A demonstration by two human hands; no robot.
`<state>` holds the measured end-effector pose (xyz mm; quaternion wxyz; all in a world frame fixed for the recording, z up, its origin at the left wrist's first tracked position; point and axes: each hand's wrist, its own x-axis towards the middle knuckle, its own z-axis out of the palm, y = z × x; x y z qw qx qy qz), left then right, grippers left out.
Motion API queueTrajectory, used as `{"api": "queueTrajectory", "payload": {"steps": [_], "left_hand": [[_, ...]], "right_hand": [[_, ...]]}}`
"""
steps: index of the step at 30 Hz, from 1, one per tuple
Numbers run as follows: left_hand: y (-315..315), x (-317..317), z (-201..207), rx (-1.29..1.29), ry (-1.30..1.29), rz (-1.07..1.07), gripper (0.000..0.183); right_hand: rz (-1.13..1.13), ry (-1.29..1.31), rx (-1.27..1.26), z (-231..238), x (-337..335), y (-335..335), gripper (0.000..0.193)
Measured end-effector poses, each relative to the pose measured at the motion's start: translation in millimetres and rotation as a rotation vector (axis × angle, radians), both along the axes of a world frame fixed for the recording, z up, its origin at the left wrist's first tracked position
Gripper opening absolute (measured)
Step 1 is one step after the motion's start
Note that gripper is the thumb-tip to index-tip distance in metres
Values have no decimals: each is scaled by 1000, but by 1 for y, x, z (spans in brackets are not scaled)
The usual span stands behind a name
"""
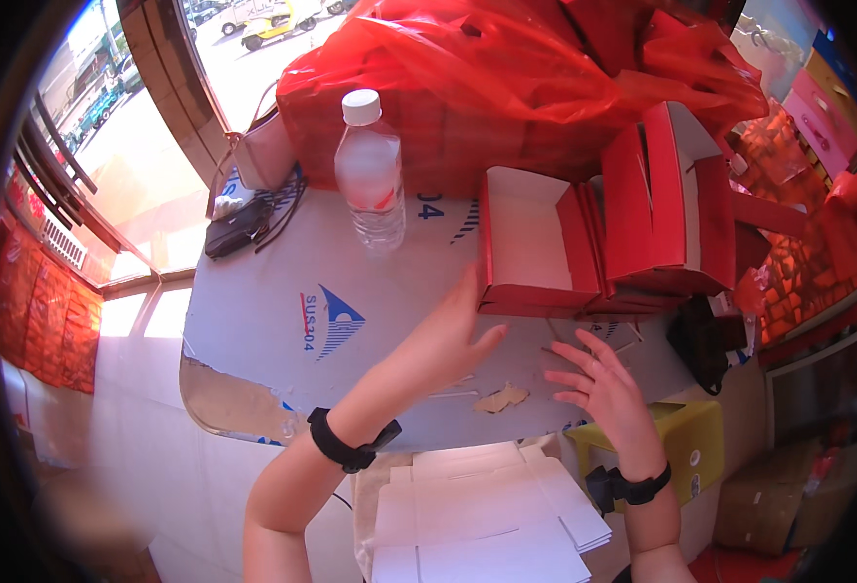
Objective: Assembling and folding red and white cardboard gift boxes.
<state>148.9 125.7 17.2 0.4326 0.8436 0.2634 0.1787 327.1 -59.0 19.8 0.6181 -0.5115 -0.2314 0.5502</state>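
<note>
My left hand (459,323) is stretched out with its thumb apart and nothing held. Its fingertips are at the left wall of an open red box (540,296) with a pale inside; whether they touch cannot be told. In front of the boxes, my right hand (603,381) hovers over the table's near edge, fingers spread and empty. Another red box (632,219) stands tilted with its lid up, right of the first. Below my hands, a stack of flat white cardboard blanks (477,515) lies between my forearms.
A water bottle (370,180) with a white cap stands on the film-covered table (253,321). Behind it sits a large red plastic bag (428,87). A pink handbag (265,154) and a black pouch (239,228) lie far left. Torn scraps (502,398) and a yellow stool (695,437) are nearby.
</note>
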Motion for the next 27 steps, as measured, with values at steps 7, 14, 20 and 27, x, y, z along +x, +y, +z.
{"api": "queueTrajectory", "payload": {"steps": [7,14,20,27], "left_hand": [[-53,-90,52,-79,141,-466,64],[-86,-197,-4,-130,681,-585,57],[-105,-205,-17,-109,571,-369,46],[-97,-202,-5,-192,529,-300,45]], "right_hand": [[377,-221,-60,11,21,-80,44],[874,-699,-357,13,32,-114,45],[939,-847,-398,-9,20,-107,43],[891,-886,-378,9,21,-97,44]]}}
